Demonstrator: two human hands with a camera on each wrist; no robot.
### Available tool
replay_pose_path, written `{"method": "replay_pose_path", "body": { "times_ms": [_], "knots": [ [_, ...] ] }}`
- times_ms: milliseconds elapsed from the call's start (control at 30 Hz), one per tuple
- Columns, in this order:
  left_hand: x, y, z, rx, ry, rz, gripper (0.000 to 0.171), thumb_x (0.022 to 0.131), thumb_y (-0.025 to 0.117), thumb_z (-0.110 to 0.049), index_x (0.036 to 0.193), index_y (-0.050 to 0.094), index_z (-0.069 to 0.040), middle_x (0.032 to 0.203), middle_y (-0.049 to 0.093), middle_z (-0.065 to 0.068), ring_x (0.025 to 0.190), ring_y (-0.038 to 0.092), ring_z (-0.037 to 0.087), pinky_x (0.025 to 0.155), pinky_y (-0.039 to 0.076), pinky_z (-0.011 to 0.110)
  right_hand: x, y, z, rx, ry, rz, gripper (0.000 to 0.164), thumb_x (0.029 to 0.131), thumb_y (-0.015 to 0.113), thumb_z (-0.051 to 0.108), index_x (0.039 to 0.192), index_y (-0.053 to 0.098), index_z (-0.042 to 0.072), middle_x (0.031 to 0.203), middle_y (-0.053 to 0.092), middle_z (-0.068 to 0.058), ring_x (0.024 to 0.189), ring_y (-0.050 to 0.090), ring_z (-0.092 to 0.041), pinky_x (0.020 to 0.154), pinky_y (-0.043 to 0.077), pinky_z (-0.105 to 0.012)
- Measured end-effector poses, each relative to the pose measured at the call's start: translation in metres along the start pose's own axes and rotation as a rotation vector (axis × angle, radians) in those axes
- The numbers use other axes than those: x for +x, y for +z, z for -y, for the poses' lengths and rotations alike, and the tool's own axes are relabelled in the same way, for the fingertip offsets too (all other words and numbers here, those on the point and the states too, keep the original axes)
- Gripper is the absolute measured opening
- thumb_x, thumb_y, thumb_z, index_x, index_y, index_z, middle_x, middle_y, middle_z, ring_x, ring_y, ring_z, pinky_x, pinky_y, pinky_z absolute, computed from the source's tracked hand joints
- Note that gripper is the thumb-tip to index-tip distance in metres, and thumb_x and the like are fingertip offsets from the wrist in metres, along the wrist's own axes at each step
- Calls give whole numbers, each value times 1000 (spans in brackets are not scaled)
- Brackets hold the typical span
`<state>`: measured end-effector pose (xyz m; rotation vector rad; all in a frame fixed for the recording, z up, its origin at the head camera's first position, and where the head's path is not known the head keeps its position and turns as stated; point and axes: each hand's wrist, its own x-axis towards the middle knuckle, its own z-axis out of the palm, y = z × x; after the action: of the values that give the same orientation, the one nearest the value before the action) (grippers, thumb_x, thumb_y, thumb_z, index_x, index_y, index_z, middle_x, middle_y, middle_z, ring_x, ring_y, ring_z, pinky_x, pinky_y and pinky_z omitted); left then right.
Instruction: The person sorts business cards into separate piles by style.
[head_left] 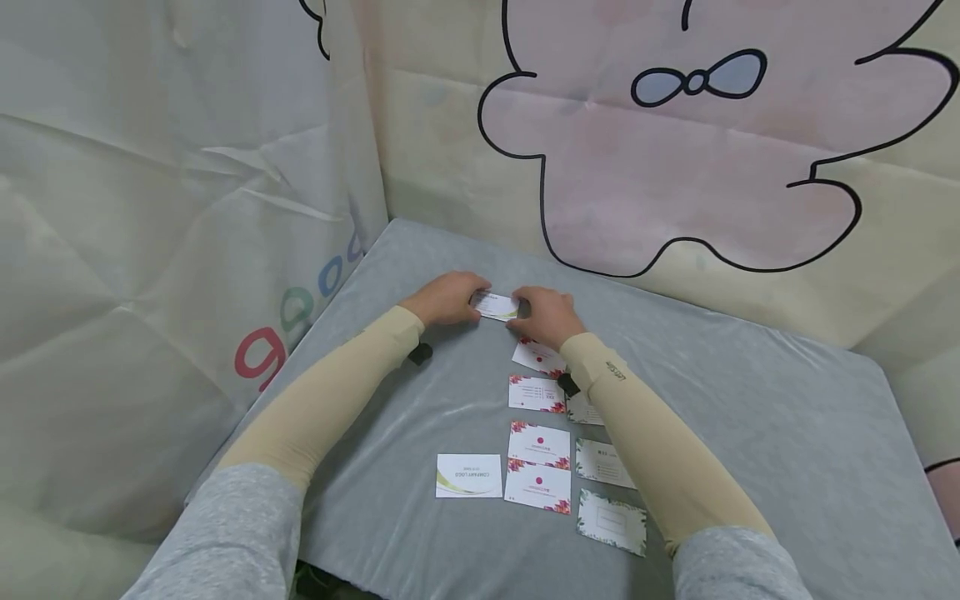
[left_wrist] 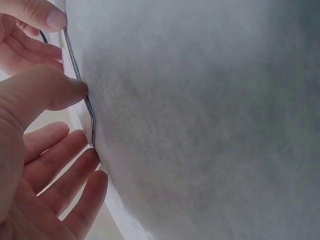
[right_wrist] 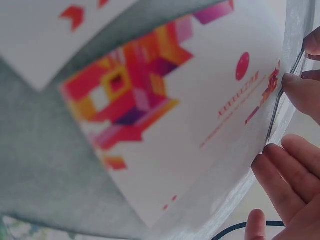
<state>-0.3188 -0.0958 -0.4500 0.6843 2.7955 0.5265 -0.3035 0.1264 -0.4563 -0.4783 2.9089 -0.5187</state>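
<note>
Far from the body, a white business card [head_left: 497, 305] with a yellow-green curve is held between both hands. The left hand [head_left: 450, 298] pinches its left end, thumb on the near side. At the other end the right hand [head_left: 549, 317] grips it likewise. The left wrist view shows the card edge-on as a thin, slightly bent line, with a thumb [left_wrist: 70, 92] pressed to it and fingers beyond. Just below the right hand lies a white card with red and orange corners [head_left: 537, 356], partly covered by the wrist; it looms large in the right wrist view.
Toward the body, more red-cornered cards [head_left: 537, 393] lie in a column on the grey cloth-covered table [head_left: 750, 433]. Green-leaf cards [head_left: 611, 522] form a column to their right, partly under the right forearm. A COMPANY LOGO card [head_left: 468, 476] lies left. Printed fabric walls [head_left: 450, 167] border the table.
</note>
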Motion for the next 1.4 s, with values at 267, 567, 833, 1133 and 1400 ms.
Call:
{"method": "replay_pose_path", "body": {
  "times_ms": [267,567,833,1133,1400],
  "knots": [
    [-13,13,9,16,-6,-4,60,90,73,-24,143,54,-6,142,59,10,134,53,26,115,40,41,-6,17,7,-15,-28,6,52,90,75,38,135,63,16,139,64,-5,126,58,-29,103,31,-57],
    [-19,25,6,-4,-13,-32,57,88,73,-20,141,56,-6,139,61,10,130,56,25,112,43,40,-14,27,7,2,-37,-7,47,91,74,36,133,64,17,138,64,-6,125,59,-30,103,31,-58],
    [-25,26,2,-38,-28,-38,63,88,73,-20,146,50,-4,143,58,12,133,54,26,114,41,40,-20,25,4,28,-49,-4,48,91,73,38,133,64,17,138,64,-5,126,58,-29,104,31,-56],
    [-67,25,-13,46,17,-50,79,87,76,-32,152,41,-3,151,49,16,141,46,29,118,36,41,-73,9,1,25,-117,-24,56,90,73,44,138,61,19,141,62,-3,133,55,-25,110,26,-57],
    [-160,25,-68,43,153,52,76,79,83,-41,140,55,-4,131,64,9,117,60,21,105,47,37,-156,11,32,-75,-360,-61,58,85,77,49,133,64,19,129,68,4,124,61,-15,105,32,-56]
  ]
}}
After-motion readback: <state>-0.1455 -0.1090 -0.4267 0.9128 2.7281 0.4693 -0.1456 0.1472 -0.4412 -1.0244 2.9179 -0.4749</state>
